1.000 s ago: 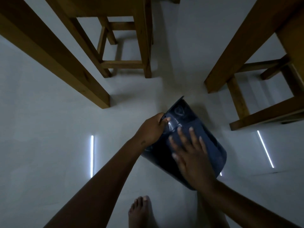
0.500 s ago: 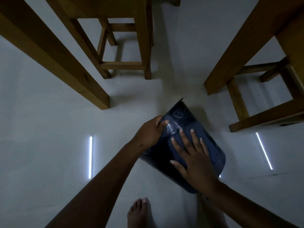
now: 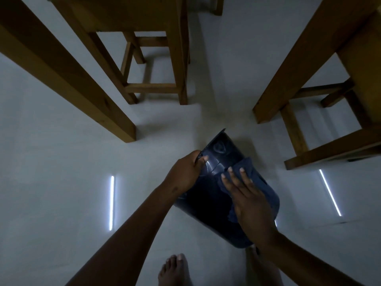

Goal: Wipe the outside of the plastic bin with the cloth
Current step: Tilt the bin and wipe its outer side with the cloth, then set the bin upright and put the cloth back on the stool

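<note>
A dark blue plastic bin (image 3: pixel 206 201) is tipped on its side above the pale floor, its base end pointing away from me. My left hand (image 3: pixel 184 172) grips the bin's left edge near the base, thumb over the rim. My right hand (image 3: pixel 249 199) lies flat on the bin's upper side, fingers spread, pressing a dark blue cloth (image 3: pixel 254 178) against it. The cloth shows beyond my fingertips and along the left of my palm; the rest is under my hand. The light is dim.
Wooden table legs (image 3: pixel 68 79) slant in from the left, a wooden stool (image 3: pixel 152 87) stands behind, and more wooden furniture (image 3: pixel 294 129) sits close on the right. My bare foot (image 3: pixel 175 269) is below the bin. Bright light strips (image 3: pixel 111 203) reflect on the floor.
My right hand with the cloth has slid a little toward me and to the right along the bin's side. My left hand keeps the same grip on the edge.
</note>
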Motion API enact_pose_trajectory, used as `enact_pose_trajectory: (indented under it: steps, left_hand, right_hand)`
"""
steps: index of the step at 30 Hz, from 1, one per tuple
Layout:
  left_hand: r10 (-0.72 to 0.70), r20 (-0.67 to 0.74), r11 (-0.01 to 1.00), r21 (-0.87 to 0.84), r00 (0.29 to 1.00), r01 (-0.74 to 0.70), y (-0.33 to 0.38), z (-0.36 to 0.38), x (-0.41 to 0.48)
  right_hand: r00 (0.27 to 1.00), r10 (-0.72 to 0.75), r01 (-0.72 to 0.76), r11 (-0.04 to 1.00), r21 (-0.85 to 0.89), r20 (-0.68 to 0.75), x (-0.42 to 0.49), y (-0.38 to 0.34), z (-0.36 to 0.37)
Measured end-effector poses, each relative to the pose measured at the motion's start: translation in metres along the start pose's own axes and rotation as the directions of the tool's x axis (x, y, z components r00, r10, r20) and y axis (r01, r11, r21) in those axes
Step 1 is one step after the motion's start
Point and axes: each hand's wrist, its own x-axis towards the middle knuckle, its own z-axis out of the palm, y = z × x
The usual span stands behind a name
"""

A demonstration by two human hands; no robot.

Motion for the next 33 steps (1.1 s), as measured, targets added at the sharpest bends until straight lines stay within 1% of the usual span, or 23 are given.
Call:
enact_pose_trajectory:
  steps: [4, 5, 6, 8, 10, 11, 13, 16, 18, 20, 27, 30, 33]
  left_hand:
    - [0.014, -0.051, 1.0, -0.022, 0.999, -0.015, 0.005, -0.002, -0.009]
    - [0.022, -0.062, 0.999, -0.032, 0.998, -0.024, 0.006, -0.004, -0.013]
    - [0.034, -0.069, 0.999, -0.03, 0.997, -0.036, 0.007, -0.008, -0.017]
    - [0.071, -0.055, 0.997, -0.034, 0.996, -0.073, 0.012, -0.016, -0.027]
    - [0.114, -0.011, 0.992, -0.056, 0.993, -0.114, 0.021, -0.026, -0.037]
    - [0.147, -0.005, 0.988, -0.045, 0.989, -0.147, 0.028, -0.029, -0.043]
    - [0.216, -0.033, 0.975, 0.065, 0.976, -0.213, 0.039, -0.033, -0.053]
    - [0.329, -0.076, 0.918, 0.26, 0.941, -0.3, 0.041, -0.023, -0.065]
    - [0.397, -0.062, 0.861, 0.369, 0.916, -0.349, 0.031, -0.011, -0.072]
    - [0.427, -0.019, 0.796, 0.481, 0.904, -0.366, 0.02, 0.0, -0.076]
    - [0.416, 0.033, 0.748, 0.556, 0.909, -0.362, 0.004, 0.022, -0.086]
    - [0.386, 0.103, 0.745, 0.551, 0.917, -0.376, 0.002, 0.035, -0.091]
    - [0.342, 0.226, 0.751, 0.517, 0.912, -0.41, -0.004, 0.047, -0.093]
  right_hand:
    - [0.999, -0.026, 0.028, 0.999, 0.034, -0.04, 0.006, 0.004, -0.014]
    - [0.998, -0.007, 0.014, 0.994, 0.111, -0.06, 0.007, 0.004, -0.02]
    - [0.996, 0.052, -0.033, 0.971, 0.235, -0.073, 0.009, 0.002, -0.029]
    - [0.977, 0.204, -0.147, 0.862, 0.485, -0.066, 0.015, -0.004, -0.048]
    - [0.943, 0.324, -0.214, 0.762, 0.611, -0.074, 0.021, -0.008, -0.063]
    - [0.927, 0.364, -0.23, 0.739, 0.633, -0.089, 0.024, -0.01, -0.069]
    - [0.895, 0.426, -0.255, 0.733, 0.63, -0.134, 0.027, -0.013, -0.079]
    - [0.864, 0.484, -0.285, 0.702, 0.653, -0.142, 0.023, -0.018, -0.091]
    - [0.862, 0.488, -0.287, 0.696, 0.659, -0.14, 0.017, -0.019, -0.093]
    - [0.86, 0.493, -0.289, 0.685, 0.669, -0.133, 0.01, -0.018, -0.092]
    - [0.857, 0.506, -0.315, 0.662, 0.68, -0.096, -0.004, -0.015, -0.091]
    - [0.863, 0.5, -0.327, 0.655, 0.682, -0.066, -0.004, -0.017, -0.091]
    - [0.883, 0.468, -0.331, 0.661, 0.673, -0.025, -0.008, -0.019, -0.09]
